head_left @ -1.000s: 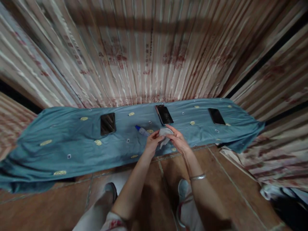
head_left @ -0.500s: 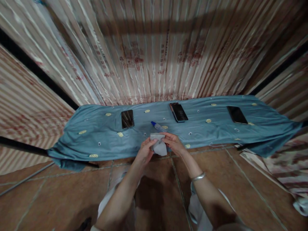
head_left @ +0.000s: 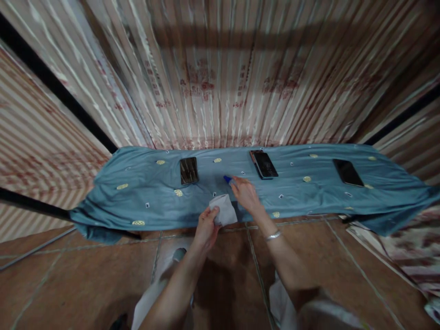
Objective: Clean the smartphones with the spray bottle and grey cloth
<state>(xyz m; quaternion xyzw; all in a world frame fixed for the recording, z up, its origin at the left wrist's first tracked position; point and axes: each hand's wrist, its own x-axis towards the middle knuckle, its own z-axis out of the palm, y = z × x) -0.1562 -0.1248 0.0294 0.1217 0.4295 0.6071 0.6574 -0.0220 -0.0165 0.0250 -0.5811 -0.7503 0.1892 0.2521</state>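
Observation:
My left hand (head_left: 206,225) pinches a folded white cloth (head_left: 225,210) above the front edge of the blue fabric. My right hand (head_left: 245,195) is at a small bottle with a blue tip (head_left: 227,178), its fingers closing round the body, which they mostly hide. The bottle lies on the fabric. To the left of it is a dark phone (head_left: 189,170) with a reflective screen. Behind my right hand, two phones appear stacked, the upper one a black phone (head_left: 266,164). Another black phone (head_left: 348,172) lies farther right.
Blue patterned fabric (head_left: 151,176) covers a long, narrow bench. Striped sheeting (head_left: 220,91) hangs behind it and at both sides, with black poles (head_left: 68,96) at the corners. Brown floor tiles (head_left: 295,247) lie below, where my legs show.
My right hand has let go of the white cloth and moved forward onto the bottle. My left hand keeps the cloth, now spread flatter. The view has shifted slightly.

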